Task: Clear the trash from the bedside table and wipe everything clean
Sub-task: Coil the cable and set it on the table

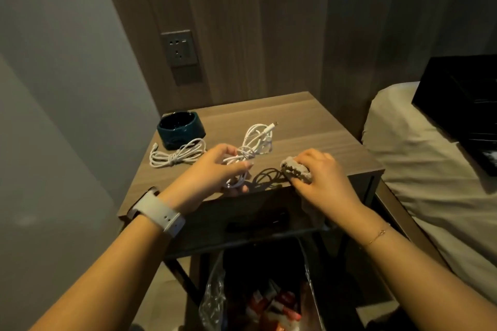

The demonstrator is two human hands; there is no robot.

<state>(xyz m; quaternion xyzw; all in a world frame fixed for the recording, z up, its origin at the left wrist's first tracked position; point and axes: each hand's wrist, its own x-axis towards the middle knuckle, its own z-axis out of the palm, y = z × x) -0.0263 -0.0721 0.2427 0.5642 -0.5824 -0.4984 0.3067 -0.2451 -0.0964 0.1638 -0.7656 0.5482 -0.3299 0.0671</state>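
A wooden bedside table (309, 126) stands in front of me. My left hand (215, 172) grips a coiled white cable (258, 140) and holds it just above the table's front edge. My right hand (320, 177) grips a bunched grey cloth (295, 169) that presses on the front edge of the tabletop. A second white cable (174, 154), tied in a bundle, lies at the left of the tabletop. Behind it sits a dark teal ashtray (181, 127). Below the table, a bin with a clear liner (215, 295) holds several red and white wrappers.
A wall socket panel (180, 48) is mounted above the table on the wood-panelled wall. A bed with a light sheet (419, 148) lies to the right, with a black object (462, 105) on it. A grey wall closes the left side.
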